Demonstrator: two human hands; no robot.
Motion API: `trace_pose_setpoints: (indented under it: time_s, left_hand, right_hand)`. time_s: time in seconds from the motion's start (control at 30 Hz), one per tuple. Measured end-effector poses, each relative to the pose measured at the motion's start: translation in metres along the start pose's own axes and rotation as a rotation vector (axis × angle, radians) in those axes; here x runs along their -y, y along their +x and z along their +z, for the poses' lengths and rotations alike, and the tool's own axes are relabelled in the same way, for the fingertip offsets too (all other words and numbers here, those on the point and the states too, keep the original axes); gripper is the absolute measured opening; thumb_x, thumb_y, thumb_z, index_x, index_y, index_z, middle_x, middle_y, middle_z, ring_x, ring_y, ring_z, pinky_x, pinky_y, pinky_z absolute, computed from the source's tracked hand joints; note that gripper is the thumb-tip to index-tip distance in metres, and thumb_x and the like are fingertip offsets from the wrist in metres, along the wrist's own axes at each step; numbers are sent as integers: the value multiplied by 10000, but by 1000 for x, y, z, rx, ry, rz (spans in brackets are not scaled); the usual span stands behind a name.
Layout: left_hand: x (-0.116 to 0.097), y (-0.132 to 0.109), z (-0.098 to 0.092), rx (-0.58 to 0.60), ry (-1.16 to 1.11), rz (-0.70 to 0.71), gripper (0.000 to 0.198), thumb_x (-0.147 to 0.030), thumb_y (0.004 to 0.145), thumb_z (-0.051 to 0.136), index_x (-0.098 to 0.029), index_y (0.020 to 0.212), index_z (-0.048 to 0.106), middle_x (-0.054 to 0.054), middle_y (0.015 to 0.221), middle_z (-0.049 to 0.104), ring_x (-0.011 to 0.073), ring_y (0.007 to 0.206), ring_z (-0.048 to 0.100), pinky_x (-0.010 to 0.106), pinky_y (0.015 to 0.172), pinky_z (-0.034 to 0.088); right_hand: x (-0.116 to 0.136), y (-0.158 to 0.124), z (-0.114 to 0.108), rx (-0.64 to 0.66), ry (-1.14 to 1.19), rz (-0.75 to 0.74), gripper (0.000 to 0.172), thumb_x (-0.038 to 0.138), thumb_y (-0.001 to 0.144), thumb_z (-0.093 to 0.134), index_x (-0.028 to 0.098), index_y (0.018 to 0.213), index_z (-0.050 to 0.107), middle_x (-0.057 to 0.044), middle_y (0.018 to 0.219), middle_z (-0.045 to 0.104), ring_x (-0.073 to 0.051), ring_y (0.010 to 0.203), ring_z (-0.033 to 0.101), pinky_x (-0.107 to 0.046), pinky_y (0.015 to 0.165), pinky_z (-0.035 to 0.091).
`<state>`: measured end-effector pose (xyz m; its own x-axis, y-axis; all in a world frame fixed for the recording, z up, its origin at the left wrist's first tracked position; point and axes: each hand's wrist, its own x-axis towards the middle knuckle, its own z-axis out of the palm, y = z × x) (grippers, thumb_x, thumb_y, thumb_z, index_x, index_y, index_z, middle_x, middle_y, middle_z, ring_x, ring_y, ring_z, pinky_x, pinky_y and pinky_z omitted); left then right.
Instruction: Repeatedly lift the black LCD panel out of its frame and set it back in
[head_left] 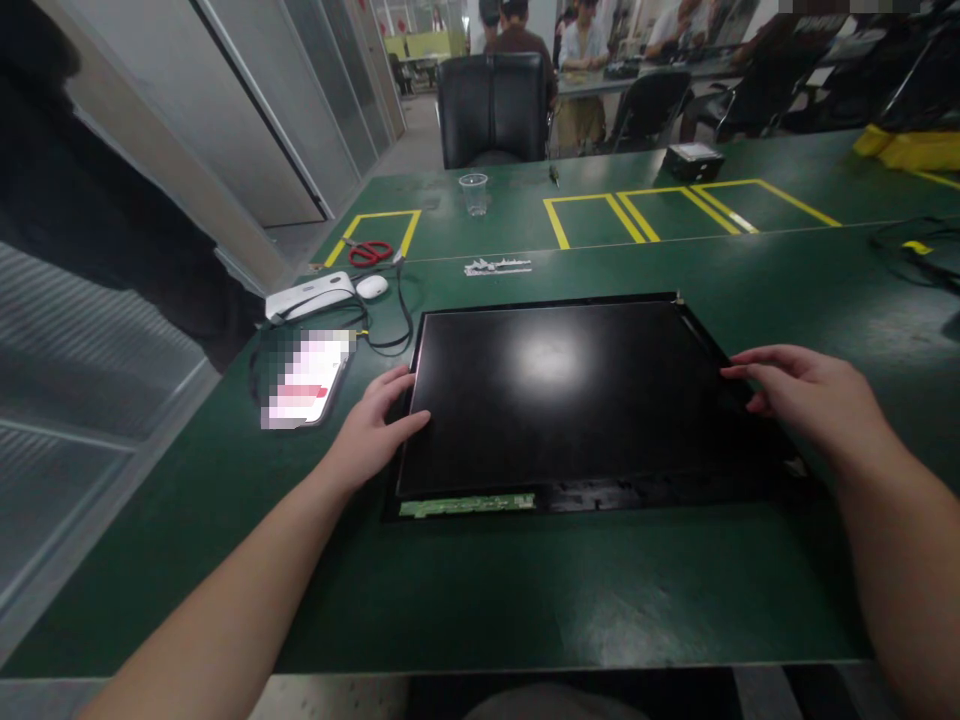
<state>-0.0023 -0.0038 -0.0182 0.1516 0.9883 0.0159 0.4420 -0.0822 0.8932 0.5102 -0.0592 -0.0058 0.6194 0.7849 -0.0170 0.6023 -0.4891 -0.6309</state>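
A large black display panel (pixel 555 395) lies flat on the green table (pixel 525 590), seated in a thin black frame, with a strip of green circuit board (pixel 466 505) showing along its near edge. My left hand (pixel 375 425) grips the panel's left edge, thumb on top and fingers curled at the side. My right hand (pixel 806 395) rests on the right edge, fingers curved over the frame there.
A phone (pixel 307 385) lies left of the panel, with a white device (pixel 307 297), a white mouse (pixel 372 286) and black cables beyond it. Red scissors (pixel 369 252), a clear plastic cup (pixel 474 193), a small white part (pixel 497 266), a black box (pixel 694 160). People sit at far tables.
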Motion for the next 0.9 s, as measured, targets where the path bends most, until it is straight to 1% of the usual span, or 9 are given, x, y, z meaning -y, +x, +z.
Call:
trace_pose_setpoints:
  time_s: [0.17,0.3,0.33,0.37,0.47,0.57,0.73,0.9]
  left_hand:
    - [0,0,1,-13,-47,-17,531,-436,763,841,-210,1239,772,157,1645,490,398,1573,373,530,1319,211]
    - [-3,0,4,-24,-106,-43,504,-432,742,866,-209,1186,781,159,1651,482,400,1566,387,541,1314,225]
    - [-4,0,4,-23,-121,-49,505,-431,737,872,-208,1181,782,159,1654,477,400,1566,386,538,1313,228]
    - [-5,0,5,-21,-135,-52,510,-431,731,878,-207,1180,784,158,1654,475,401,1568,383,532,1313,229]
    - [-7,0,6,-22,-163,-44,534,-415,709,895,-197,1184,789,157,1652,473,415,1567,378,516,1312,238]
    - [-5,0,6,-18,-144,-42,550,-402,708,896,-193,1203,782,162,1663,459,423,1565,378,530,1304,257]
    - [3,2,4,-1,-45,-18,591,-396,716,851,-176,1257,759,182,1671,445,410,1550,411,548,1291,292]
    - [8,3,4,-3,23,14,571,-396,756,804,-193,1287,750,161,1664,463,397,1547,423,545,1283,319]
  right_hand:
    - [0,0,0,9,-5,-10,362,425,747,608,273,1009,807,-40,859,803,-191,595,678,-345,610,500]
    - [5,-3,-2,15,2,3,336,402,727,607,263,957,808,-31,725,753,-199,598,668,-346,617,497]
    - [8,-5,-3,17,14,16,335,395,715,610,259,949,807,-33,720,750,-195,595,661,-340,607,493]
    - [11,-7,-4,18,37,34,336,383,701,610,256,944,804,-37,746,760,-184,587,647,-330,592,490]
    - [20,-13,-4,23,175,80,341,328,646,607,236,924,782,-66,919,806,-142,550,594,-294,523,480]
    - [26,-17,-4,20,278,92,334,285,607,593,226,895,750,-87,996,813,-122,529,565,-263,468,461]
    - [30,-18,-3,-10,321,120,304,277,579,618,228,856,734,-92,959,811,-118,486,518,-252,410,423]
    - [32,-18,-5,1,332,127,268,294,585,676,223,839,727,-93,947,813,-114,482,517,-247,404,424]
